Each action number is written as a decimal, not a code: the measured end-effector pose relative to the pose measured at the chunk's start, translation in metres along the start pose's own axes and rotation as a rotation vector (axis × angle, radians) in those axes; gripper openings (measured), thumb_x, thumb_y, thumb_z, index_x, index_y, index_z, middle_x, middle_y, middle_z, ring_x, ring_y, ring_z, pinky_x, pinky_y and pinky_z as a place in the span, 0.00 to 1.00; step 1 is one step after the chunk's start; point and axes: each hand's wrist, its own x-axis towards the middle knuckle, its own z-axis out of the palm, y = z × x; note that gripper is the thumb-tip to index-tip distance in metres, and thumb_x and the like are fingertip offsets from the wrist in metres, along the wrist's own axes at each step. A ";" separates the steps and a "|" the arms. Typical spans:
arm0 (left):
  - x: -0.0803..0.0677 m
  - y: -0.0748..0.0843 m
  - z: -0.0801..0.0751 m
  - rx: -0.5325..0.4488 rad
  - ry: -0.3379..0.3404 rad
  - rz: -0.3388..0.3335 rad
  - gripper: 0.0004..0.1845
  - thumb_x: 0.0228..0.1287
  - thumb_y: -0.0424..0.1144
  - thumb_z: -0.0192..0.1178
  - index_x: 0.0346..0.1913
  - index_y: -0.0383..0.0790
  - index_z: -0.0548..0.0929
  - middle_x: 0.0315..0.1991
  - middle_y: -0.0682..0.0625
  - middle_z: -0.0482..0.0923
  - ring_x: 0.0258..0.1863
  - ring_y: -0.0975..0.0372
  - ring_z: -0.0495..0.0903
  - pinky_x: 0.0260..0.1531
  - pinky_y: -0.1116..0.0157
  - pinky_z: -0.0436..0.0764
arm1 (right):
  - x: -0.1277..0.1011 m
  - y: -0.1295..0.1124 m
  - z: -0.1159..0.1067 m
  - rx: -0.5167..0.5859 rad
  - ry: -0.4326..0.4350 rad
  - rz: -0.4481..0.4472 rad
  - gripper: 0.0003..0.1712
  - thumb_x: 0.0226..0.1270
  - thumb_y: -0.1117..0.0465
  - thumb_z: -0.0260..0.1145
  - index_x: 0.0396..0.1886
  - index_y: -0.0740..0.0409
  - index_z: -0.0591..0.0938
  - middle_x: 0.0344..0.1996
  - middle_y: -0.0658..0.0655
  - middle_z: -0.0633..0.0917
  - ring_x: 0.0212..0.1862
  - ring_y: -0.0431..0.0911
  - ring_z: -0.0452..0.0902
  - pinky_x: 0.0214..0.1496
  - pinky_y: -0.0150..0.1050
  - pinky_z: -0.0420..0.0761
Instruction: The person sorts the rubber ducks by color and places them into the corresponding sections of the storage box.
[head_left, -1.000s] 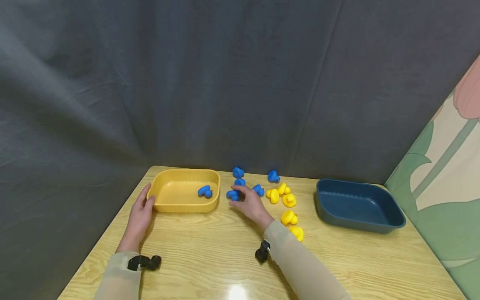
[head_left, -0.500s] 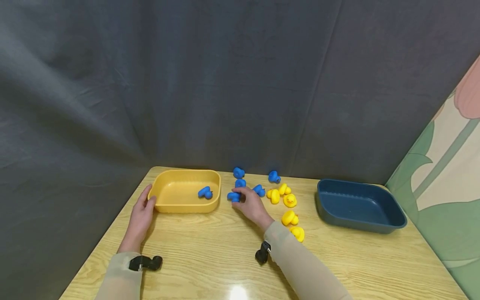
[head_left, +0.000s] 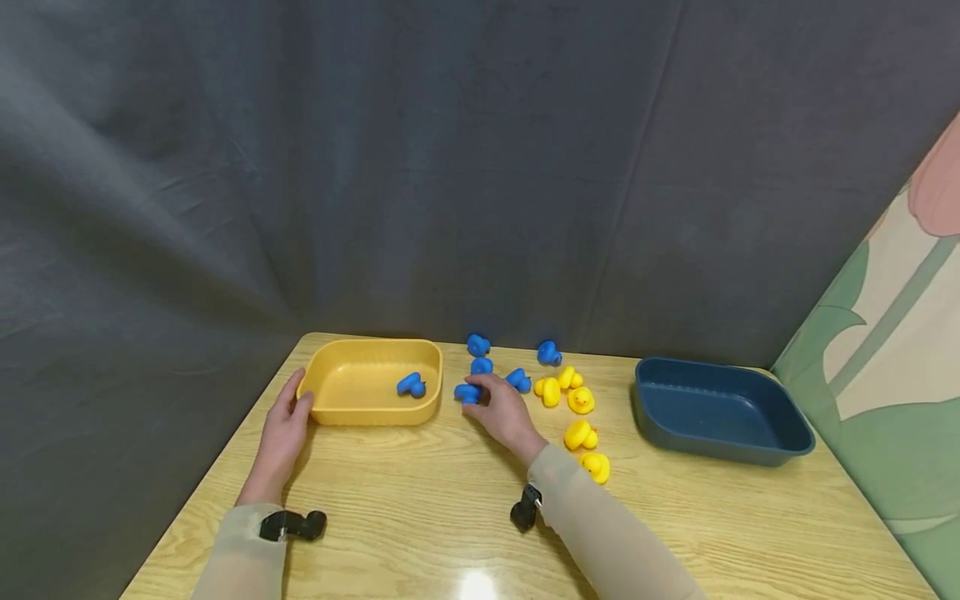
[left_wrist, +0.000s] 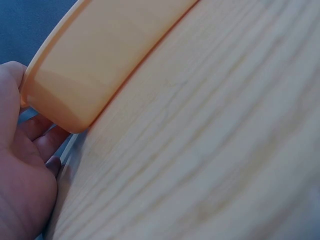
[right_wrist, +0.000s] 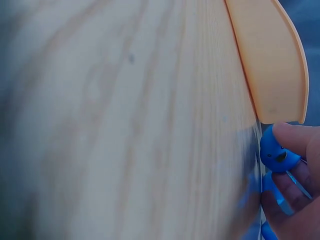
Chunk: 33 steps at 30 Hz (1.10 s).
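My left hand [head_left: 283, 423] grips the left end of a yellow plastic bin [head_left: 367, 416], with the thumb at the rim and the fingers along the outside. In the left wrist view the bin's wall [left_wrist: 105, 65] stands on the wood. One blue rubber duck [head_left: 410, 384] lies inside the bin. Right of the bin, my right hand [head_left: 508, 414] pinches another blue rubber duck [right_wrist: 280, 152] between thumb and fingers, still low at the table. Close behind that hand lie more blue ducks [head_left: 482, 366], one of them partly covered by the fingers.
Several yellow rubber ducks [head_left: 581, 401] lie right of my right hand, two of them beside the forearm. A dark blue bin [head_left: 720, 447] stands at the right of the wooden table [head_left: 405, 517]. Two blue ducks [head_left: 549, 353] sit near the back edge, before a dark curtain [head_left: 450, 167].
My right thumb and fingers have closed in from a wider spread onto the blue duck beside the yellow bin. The left hand keeps its place on the bin.
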 end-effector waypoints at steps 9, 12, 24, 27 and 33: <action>0.001 0.002 0.002 0.003 0.004 -0.010 0.36 0.92 0.50 0.45 0.93 0.53 0.48 0.91 0.45 0.44 0.90 0.48 0.43 0.86 0.44 0.49 | -0.003 -0.008 -0.001 0.046 0.051 0.012 0.27 0.74 0.60 0.80 0.69 0.60 0.86 0.57 0.58 0.88 0.55 0.55 0.84 0.63 0.54 0.84; 0.002 0.002 0.002 0.006 0.004 -0.010 0.36 0.92 0.50 0.45 0.93 0.54 0.48 0.91 0.45 0.43 0.90 0.48 0.42 0.86 0.44 0.49 | -0.003 -0.012 -0.001 0.069 0.073 0.006 0.27 0.74 0.59 0.80 0.69 0.61 0.86 0.57 0.59 0.88 0.56 0.57 0.83 0.63 0.56 0.83; 0.002 0.000 0.002 -0.008 0.010 -0.002 0.35 0.92 0.50 0.45 0.92 0.53 0.48 0.91 0.45 0.44 0.90 0.48 0.43 0.86 0.45 0.49 | -0.004 -0.036 -0.002 0.137 0.147 -0.020 0.25 0.75 0.56 0.79 0.67 0.57 0.87 0.62 0.58 0.88 0.62 0.57 0.85 0.68 0.57 0.82; 0.002 -0.001 0.001 -0.008 0.005 -0.002 0.36 0.92 0.50 0.45 0.92 0.54 0.48 0.91 0.45 0.44 0.90 0.48 0.43 0.86 0.45 0.49 | -0.005 -0.043 -0.001 0.172 0.166 -0.029 0.24 0.74 0.56 0.80 0.66 0.56 0.88 0.61 0.57 0.88 0.63 0.57 0.85 0.69 0.59 0.82; 0.001 -0.001 0.000 0.000 -0.007 0.004 0.36 0.92 0.51 0.45 0.93 0.54 0.47 0.91 0.44 0.43 0.90 0.47 0.42 0.86 0.43 0.49 | -0.005 -0.054 0.002 0.176 0.183 -0.062 0.24 0.73 0.56 0.81 0.65 0.56 0.89 0.58 0.55 0.89 0.59 0.55 0.84 0.67 0.60 0.82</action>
